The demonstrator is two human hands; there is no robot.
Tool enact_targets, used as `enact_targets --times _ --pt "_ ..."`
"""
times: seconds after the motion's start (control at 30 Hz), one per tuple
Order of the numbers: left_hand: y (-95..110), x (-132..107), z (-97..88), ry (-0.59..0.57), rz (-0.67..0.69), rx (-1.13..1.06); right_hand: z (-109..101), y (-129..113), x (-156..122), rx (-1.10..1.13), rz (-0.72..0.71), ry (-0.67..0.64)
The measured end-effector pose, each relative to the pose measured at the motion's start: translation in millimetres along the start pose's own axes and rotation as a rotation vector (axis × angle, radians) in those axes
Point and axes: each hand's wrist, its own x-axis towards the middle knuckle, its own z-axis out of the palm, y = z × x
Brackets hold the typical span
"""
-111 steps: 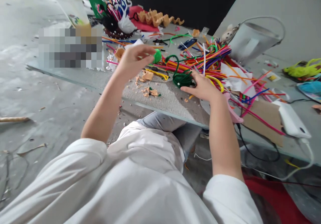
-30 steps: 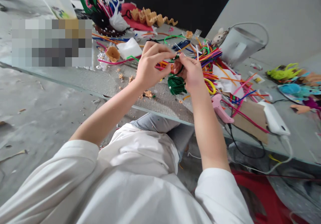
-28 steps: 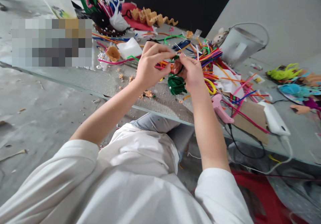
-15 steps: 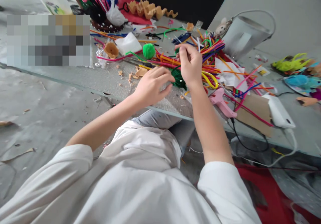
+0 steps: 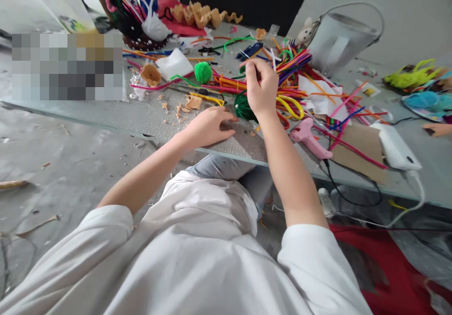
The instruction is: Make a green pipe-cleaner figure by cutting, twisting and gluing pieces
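Left hand: my left hand (image 5: 208, 127) lies palm down on the tabletop near its front edge, fingers loosely together, pinching nothing.
Right hand: my right hand (image 5: 261, 89) is raised above the table, fingers curled, thumb and forefinger pinched on a green pipe cleaner (image 5: 243, 69); only a short end shows.
Work piece: the dark green coil (image 5: 242, 108) sits on the table directly beneath my right hand, just beside the pipe cleaner heap, apparently not touching my left fingertips.
Lap: my white sleeve (image 5: 314, 263) and jeans (image 5: 219, 166) lie below the table edge.
Table: the table (image 5: 243, 152) carries scattered cardboard scraps (image 5: 192, 102).
Near items: a green pom-pom (image 5: 203, 72) lies ahead of my left hand, with a yellow-handled tool (image 5: 208, 98) between them.
Right side: a pink glue gun (image 5: 309, 137) lies near the cardboard (image 5: 356, 152) and a white power bank (image 5: 397, 148).
Mid-table: the pipe cleaner heap (image 5: 293, 72), multicoloured, spreads past my right hand.
Far: a metal bucket (image 5: 341, 37) and egg carton pieces (image 5: 197, 16) stand at the back.
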Motion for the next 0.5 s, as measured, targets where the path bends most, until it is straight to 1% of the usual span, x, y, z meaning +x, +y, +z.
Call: enact_targets --times 0.13,0.23,0.37,0.5 --pt "14.9 8.6 10.3 -0.056 0.092 0.012 2.7 1.6 1.8 0.035 0.018 0.018" --pt "30.6 20.7 14.7 -0.128 0.097 0.112 0.5 10.1 4.5 0.107 0.020 0.006" --pt "47.0 38.0 16.4 -0.180 0.059 0.218 -14.5 27.9 10.0 0.194 0.027 -0.073" --pt "57.9 52.3 26.3 -0.213 0.118 0.232 -37.4 34.2 15.9 0.202 0.060 -0.197"
